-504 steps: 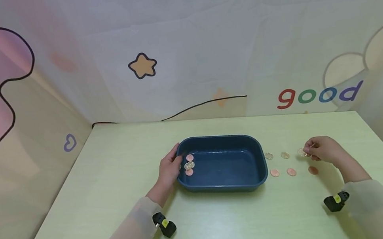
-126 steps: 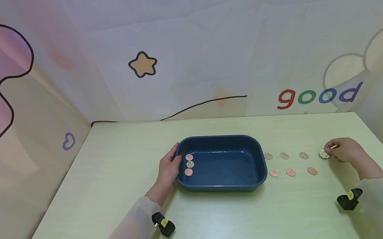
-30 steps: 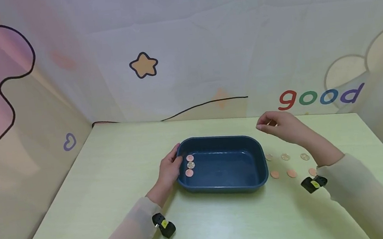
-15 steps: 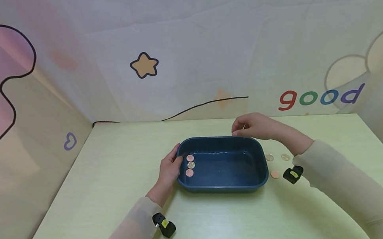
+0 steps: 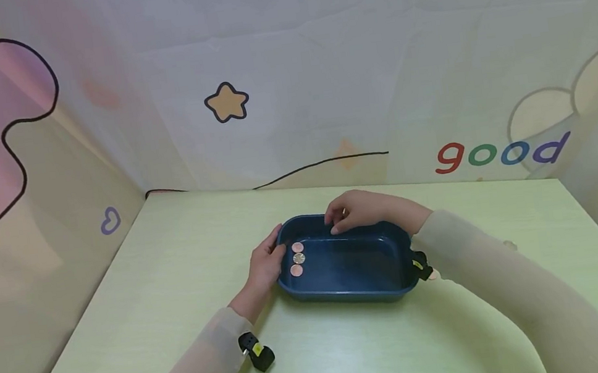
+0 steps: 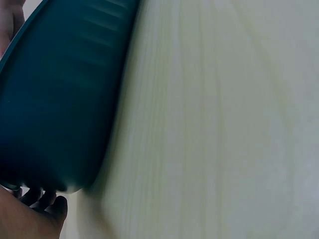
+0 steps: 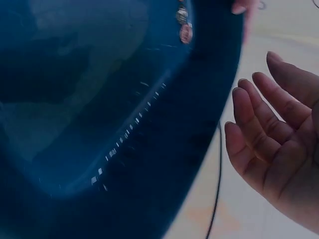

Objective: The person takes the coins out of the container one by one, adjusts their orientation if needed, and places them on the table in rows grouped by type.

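My left hand (image 5: 264,264) grips the left end of a dark blue plastic basin (image 5: 354,267), thumb over the rim and fingers (image 6: 45,201) curled against the outside wall. Inside, along the left end, lie two copper-coloured coins (image 5: 297,270) with a gold-coloured coin (image 5: 299,258) between them. Over the basin's back rim hangs my right hand (image 5: 360,209), its fingers loosely bent. In the right wrist view the right palm (image 7: 286,164) shows nothing held, beside the basin's wall.
Right of the basin, a copper coin (image 5: 435,275) and a pale coin (image 5: 510,245) peek out around my right sleeve (image 5: 489,275), which covers the other coins there. The pale table (image 5: 199,242) meets a printed cloth wall (image 5: 310,98) at the back.
Earlier, a second gold-coloured coin left the basin and the right hand set one at the upper row's right end. Since then that hand has moved left, empty, over the basin. Left hand stays.
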### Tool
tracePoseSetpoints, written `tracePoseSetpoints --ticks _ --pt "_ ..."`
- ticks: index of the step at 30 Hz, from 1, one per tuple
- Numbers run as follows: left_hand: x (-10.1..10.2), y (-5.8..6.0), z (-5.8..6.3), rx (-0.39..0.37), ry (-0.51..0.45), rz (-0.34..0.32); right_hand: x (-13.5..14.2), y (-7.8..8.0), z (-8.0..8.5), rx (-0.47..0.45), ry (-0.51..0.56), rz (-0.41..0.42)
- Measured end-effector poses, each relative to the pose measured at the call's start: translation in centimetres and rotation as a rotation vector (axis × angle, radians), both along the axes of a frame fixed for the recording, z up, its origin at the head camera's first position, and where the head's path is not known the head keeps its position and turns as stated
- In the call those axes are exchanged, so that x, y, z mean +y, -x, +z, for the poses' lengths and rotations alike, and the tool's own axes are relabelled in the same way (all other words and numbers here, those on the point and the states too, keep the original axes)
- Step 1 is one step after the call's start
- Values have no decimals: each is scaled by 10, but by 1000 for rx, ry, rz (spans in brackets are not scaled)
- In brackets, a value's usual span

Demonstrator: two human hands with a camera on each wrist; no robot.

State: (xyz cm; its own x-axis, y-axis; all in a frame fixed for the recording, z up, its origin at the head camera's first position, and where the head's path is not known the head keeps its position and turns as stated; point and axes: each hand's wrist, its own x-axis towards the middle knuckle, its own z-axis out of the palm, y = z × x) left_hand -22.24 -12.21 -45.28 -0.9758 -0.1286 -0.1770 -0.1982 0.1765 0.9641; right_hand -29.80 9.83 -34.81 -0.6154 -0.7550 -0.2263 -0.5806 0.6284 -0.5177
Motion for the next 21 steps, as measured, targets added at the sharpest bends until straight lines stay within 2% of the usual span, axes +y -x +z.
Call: tracePoseSetpoints --ticks 5,10,21 --pt "0 -1 -1 -10 -23 -25 -18 6 -17 -3 -27 3" --pt "0 0 -1 -9 1 -23 -32 9 -28 -3 -42 12" --pt "0 1 -1 -20 17 -3 -55 6 -50 -42 -32 -97"
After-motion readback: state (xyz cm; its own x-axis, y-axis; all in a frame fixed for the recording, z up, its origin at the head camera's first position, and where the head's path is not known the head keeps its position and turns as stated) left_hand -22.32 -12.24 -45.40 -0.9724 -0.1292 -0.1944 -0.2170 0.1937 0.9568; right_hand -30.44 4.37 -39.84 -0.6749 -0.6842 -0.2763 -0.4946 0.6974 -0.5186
